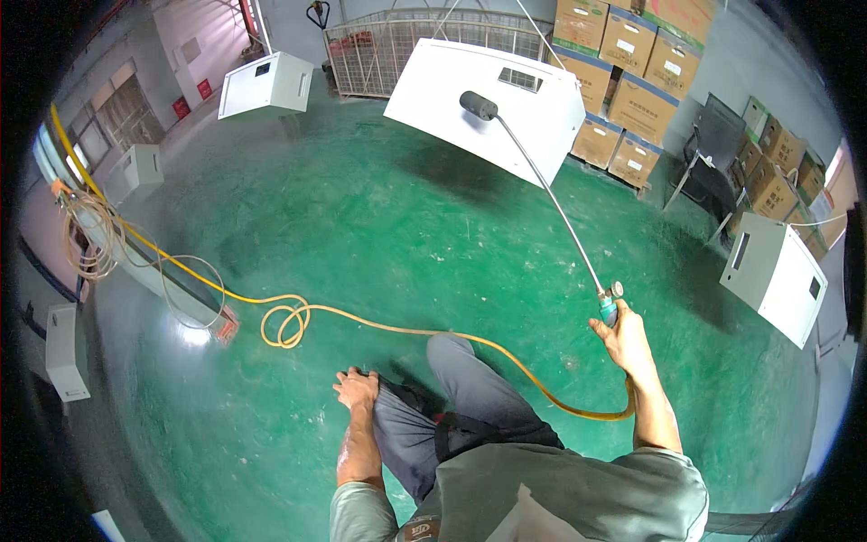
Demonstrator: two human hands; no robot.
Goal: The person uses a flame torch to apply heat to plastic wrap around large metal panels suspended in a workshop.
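While a large white cabinet (433, 95) hangs ahead on thin wires over a green floor (271, 190), a seated or crouching person works with a torch. At far left is a small pale box (65, 352), with a coiled thin hose (88, 239) above it; farther back hangs a grey-white box (287, 86). A yellow hose (397, 327) loops across the floor toward the right forearm. The left hand (358, 388) lies slack on the knee, grasping nothing. In the centre, the torch (562, 215) points its dark head at the cabinet's face; contact is unclear. The right hand (621, 339) is wrapped around its handle. Rightward are stacked cartons (643, 108), a black chair (713, 154) and another hanging box (777, 275). Work seems under way on the cabinet; no flame shows, so how much is finished or left, there or on the boxes, cannot be told.
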